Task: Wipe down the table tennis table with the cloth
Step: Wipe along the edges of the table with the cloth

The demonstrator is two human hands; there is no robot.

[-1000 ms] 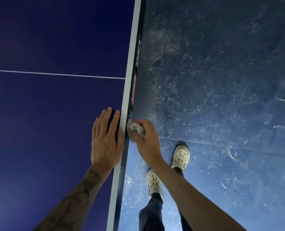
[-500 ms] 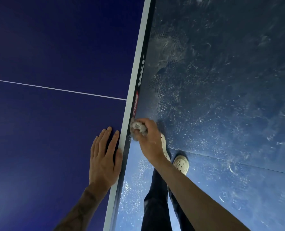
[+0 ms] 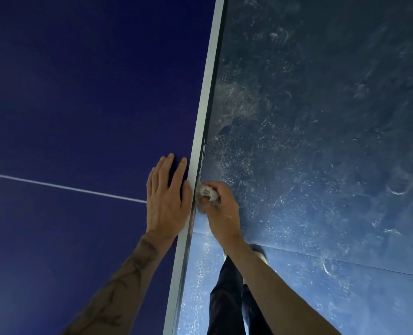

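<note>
Pinching the crumpled cloth (image 3: 206, 192) in curled fingers, the right hand (image 3: 221, 211) presses it against the dark side edge (image 3: 201, 151) of the desk (image 3: 79, 93). The left hand (image 3: 166, 201) lies flat on top, fingers straight. On so narrow an edge the small wad could slip off and fall to the floor (image 3: 321, 141).

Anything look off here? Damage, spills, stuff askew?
Nothing wrong on the table top: clean blue, white line intact. The one oddity is the floor beside it, covered in whitish scuffs and smears. The right hand grips the cloth bunched against the table's side edge; the left hand lies flat on top.
</note>
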